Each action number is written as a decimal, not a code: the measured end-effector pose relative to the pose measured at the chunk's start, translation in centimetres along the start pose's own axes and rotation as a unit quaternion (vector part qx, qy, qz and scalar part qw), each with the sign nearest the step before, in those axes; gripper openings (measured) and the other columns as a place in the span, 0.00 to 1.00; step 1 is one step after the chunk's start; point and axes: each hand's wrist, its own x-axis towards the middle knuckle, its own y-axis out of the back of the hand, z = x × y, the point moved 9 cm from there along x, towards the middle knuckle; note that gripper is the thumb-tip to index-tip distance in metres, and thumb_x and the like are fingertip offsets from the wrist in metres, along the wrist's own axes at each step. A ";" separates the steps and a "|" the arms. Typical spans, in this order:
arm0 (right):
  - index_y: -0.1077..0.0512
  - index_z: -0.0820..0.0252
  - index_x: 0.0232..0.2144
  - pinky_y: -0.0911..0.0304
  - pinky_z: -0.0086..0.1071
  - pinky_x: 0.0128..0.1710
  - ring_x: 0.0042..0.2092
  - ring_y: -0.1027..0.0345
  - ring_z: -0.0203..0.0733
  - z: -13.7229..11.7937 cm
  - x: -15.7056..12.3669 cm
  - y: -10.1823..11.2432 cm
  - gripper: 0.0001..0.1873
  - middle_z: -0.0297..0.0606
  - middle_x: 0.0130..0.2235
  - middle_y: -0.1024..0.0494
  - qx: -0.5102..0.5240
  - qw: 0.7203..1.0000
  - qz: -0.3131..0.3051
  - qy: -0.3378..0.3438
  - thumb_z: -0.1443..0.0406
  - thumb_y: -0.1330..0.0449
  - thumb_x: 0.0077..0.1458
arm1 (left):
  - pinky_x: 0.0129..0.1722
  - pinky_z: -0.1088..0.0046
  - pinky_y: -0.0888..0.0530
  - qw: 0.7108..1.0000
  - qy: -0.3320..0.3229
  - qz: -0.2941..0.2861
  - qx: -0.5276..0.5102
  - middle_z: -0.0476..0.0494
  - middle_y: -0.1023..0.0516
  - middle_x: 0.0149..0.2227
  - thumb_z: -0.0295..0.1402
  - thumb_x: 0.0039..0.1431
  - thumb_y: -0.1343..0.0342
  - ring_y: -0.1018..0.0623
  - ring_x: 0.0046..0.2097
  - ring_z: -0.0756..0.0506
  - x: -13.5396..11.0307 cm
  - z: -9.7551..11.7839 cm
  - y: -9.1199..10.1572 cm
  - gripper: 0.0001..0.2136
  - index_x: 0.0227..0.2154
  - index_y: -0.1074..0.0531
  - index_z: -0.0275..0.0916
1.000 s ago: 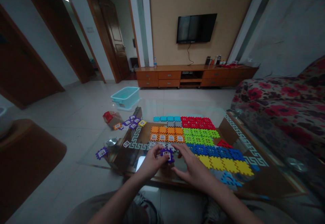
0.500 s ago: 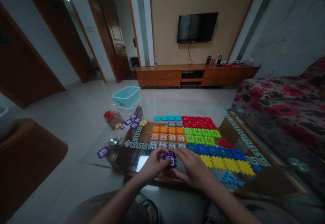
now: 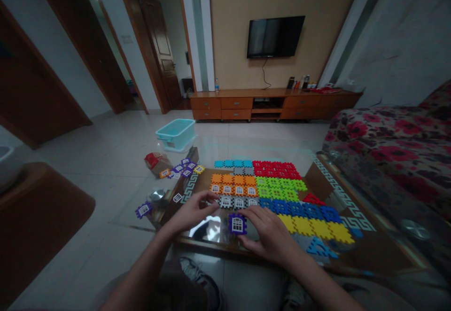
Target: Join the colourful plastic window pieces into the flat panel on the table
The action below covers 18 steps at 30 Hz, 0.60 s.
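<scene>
A purple interlocking plastic tile (image 3: 237,224) with a white window pattern lies flat on the glass table (image 3: 200,229), just below a row of grey tiles (image 3: 239,202). My right hand (image 3: 269,233) rests beside it, fingers spread and against its right edge. My left hand (image 3: 192,212) is a little to the left of the tile, holding nothing, with its fingertips near the grey row's left end. Above the grey row lie orange tiles (image 3: 232,183) and green tiles (image 3: 278,189). Blue tiles (image 3: 299,209) and yellow tiles (image 3: 317,229) extend to the right.
Red tiles (image 3: 276,170) and cyan tiles (image 3: 232,163) form the far rows. Loose purple tiles (image 3: 183,170) lie at the table's far left, beside a red-and-brown package (image 3: 157,163). A turquoise plastic tub (image 3: 175,135) stands on the floor beyond. A floral sofa (image 3: 394,146) runs along the right.
My left hand has let go of the purple tile and moved left. The tile now lies on the table by my right hand, which has barely moved.
</scene>
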 end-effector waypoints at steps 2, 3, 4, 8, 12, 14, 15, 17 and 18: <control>0.32 0.58 0.53 0.36 0.45 0.49 0.49 0.31 0.51 0.1 -0.1 0.0 0.24 0.44 0.49 0.24 0.002 1.000 0.003 0.002 0.63 0.37 0.52 | 0.39 0.68 0.27 0.981 0.002 0.117 0.155 0.42 0.21 0.39 0.44 0.58 0.46 0.22 0.38 0.44 -0.1 -0.6 5.2 0.14 0.38 0.26 0.39; 0.32 0.57 0.53 0.36 0.45 0.49 0.49 0.31 0.50 0.1 -0.1 0.0 0.25 0.44 0.49 0.24 0.002 1.000 0.006 0.005 0.64 0.36 0.52 | 0.40 0.68 0.27 0.958 0.019 0.166 0.235 0.42 0.21 0.37 0.43 0.58 0.47 0.22 0.39 0.43 -0.3 -1.1 7.8 0.14 0.38 0.26 0.38; 0.32 0.57 0.53 0.36 0.45 0.49 0.49 0.31 0.50 0.1 -0.1 0.0 0.25 0.44 0.49 0.24 0.001 1.000 0.010 0.008 0.64 0.36 0.52 | 0.41 0.68 0.28 0.926 0.048 0.207 0.313 0.41 0.21 0.37 0.42 0.59 0.49 0.22 0.39 0.42 -0.8 -1.7 10.3 0.14 0.38 0.26 0.38; 0.31 0.57 0.52 0.35 0.45 0.49 0.49 0.31 0.50 0.0 0.2 0.1 0.25 0.43 0.49 0.24 -0.001 1.000 0.009 0.008 0.65 0.35 0.51 | 0.48 0.63 0.29 0.810 0.183 0.271 0.487 0.30 0.24 0.45 0.42 0.59 0.53 0.23 0.48 0.36 -3.2 -4.5 17.7 0.20 0.44 0.26 0.32; 0.30 0.57 0.50 0.35 0.45 0.49 0.49 0.31 0.51 -0.1 0.3 0.1 0.24 0.43 0.48 0.23 -0.002 1.000 -0.003 0.004 0.65 0.34 0.50 | 0.44 0.64 0.27 0.780 0.323 0.221 0.488 0.25 0.26 0.49 0.46 0.53 0.47 0.23 0.48 0.33 -5.4 -8.2 20.4 0.27 0.50 0.29 0.29; 0.30 0.57 0.50 0.35 0.44 0.49 0.49 0.31 0.51 -0.1 0.2 0.1 0.24 0.43 0.48 0.23 -0.002 1.000 -0.006 0.002 0.64 0.34 0.50 | 0.39 0.67 0.27 0.778 0.373 0.188 0.469 0.25 0.27 0.51 0.46 0.48 0.43 0.22 0.47 0.34 -6.1 -9.9 20.5 0.30 0.50 0.30 0.30; 0.30 0.57 0.50 0.35 0.44 0.49 0.49 0.30 0.51 -0.1 0.2 0.1 0.24 0.43 0.48 0.23 -0.002 1.000 -0.007 0.000 0.65 0.34 0.50 | 0.38 0.67 0.27 0.780 0.383 0.175 0.462 0.26 0.26 0.51 0.46 0.46 0.42 0.22 0.47 0.34 -6.3 -10.5 20.4 0.30 0.50 0.29 0.32; 0.30 0.57 0.50 0.35 0.44 0.48 0.48 0.30 0.51 0.1 0.1 0.0 0.24 0.43 0.48 0.23 0.000 1.000 -0.008 -0.003 0.65 0.34 0.50 | 0.37 0.68 0.27 0.793 0.377 0.149 0.454 0.28 0.24 0.48 0.43 0.44 0.41 0.22 0.47 0.34 -6.0 -11.3 19.9 0.26 0.46 0.27 0.34; 0.30 0.56 0.50 0.35 0.43 0.48 0.48 0.30 0.50 0.1 0.1 0.0 0.24 0.42 0.48 0.23 0.001 1.000 -0.010 -0.004 0.64 0.34 0.50 | 0.37 0.68 0.27 0.800 0.369 0.140 0.451 0.30 0.22 0.45 0.42 0.44 0.40 0.22 0.47 0.34 -5.7 -11.7 19.7 0.23 0.43 0.26 0.36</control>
